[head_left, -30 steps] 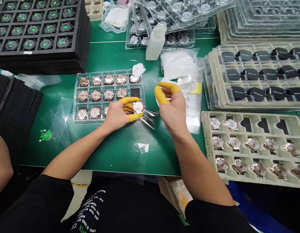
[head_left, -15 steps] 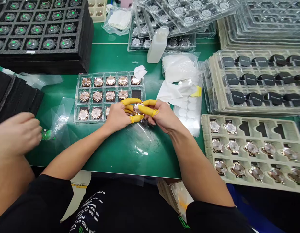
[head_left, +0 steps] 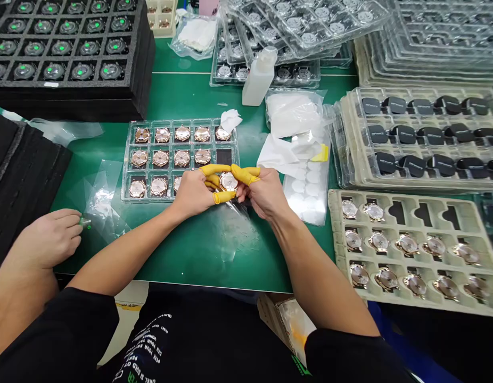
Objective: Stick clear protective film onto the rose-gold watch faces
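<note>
Between my two hands is a rose-gold watch case [head_left: 228,182], its round silvery face turned up toward me. My left hand [head_left: 196,190], with yellow finger cots, grips the case from the left between thumb and fingers. My right hand [head_left: 264,191], also in yellow finger cots, is closed on its right side, thumb and forefinger at the upper rim. Just behind my hands lies a clear plastic tray [head_left: 125,181] with similar watch cases in its compartments; one compartment shows only a dark pad [head_left: 224,156]. A crumpled white wipe [head_left: 230,120] rests on the tray's back right corner.
Another person's hand [head_left: 50,239] is at the left, near clear film [head_left: 100,199]. A beige tray [head_left: 424,217] of watch cases lies at right, below stacked trays of black parts [head_left: 414,135]. A white bottle [head_left: 258,80] and black foam trays [head_left: 138,80] stand behind.
My right thumb and forefinger have moved off the watch case's face to its upper rim, so the face shows. The other person's hand has moved right and down.
</note>
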The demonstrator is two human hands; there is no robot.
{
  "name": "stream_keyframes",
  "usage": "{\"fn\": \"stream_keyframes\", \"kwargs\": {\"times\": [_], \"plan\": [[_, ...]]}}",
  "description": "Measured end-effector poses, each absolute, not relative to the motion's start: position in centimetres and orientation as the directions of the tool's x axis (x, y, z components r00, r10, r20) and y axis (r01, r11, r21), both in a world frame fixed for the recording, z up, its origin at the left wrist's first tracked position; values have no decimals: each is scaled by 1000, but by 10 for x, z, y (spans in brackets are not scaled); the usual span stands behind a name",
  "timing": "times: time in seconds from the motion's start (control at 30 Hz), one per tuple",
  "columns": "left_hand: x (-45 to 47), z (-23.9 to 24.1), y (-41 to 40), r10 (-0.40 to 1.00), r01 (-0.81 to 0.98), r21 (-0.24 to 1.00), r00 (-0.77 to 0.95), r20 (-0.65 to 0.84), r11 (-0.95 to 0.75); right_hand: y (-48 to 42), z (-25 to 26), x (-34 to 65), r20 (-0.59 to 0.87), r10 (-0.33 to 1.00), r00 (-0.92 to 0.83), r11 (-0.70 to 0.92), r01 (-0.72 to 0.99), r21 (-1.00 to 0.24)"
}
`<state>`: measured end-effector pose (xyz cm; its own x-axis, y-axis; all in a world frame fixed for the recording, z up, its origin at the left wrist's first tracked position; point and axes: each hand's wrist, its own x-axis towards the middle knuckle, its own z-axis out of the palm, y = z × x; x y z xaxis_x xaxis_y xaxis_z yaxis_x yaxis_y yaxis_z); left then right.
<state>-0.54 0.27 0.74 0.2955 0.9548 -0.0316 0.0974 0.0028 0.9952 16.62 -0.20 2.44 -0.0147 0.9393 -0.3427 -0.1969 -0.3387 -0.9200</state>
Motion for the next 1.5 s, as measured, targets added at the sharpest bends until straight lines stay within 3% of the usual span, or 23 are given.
{"fn": "stream_keyframes", "kwargs": {"times": [0.33,0.8,1.07,1.4,1.5], "plan": [[-2,10,2,964,82,996,262,-46,25,-5,41,179,-285,944,-168,-297,-54,-953],[-2,9,-2,965,139,990,262,0,-38,-13,23,154,-230,968,104,-218,-116,-969],[-2,9,1,971,121,993,237,-33,4,-4,31,175,-281,949,-144,-297,-112,-948],[-2,9,-1,967,106,994,248,-48,22,-12,24,159,-248,968,38,-245,-67,-967],[-2,11,-1,971,127,992,237,-39,8,-9,23,163,-249,968,20,-246,-90,-965]]}}
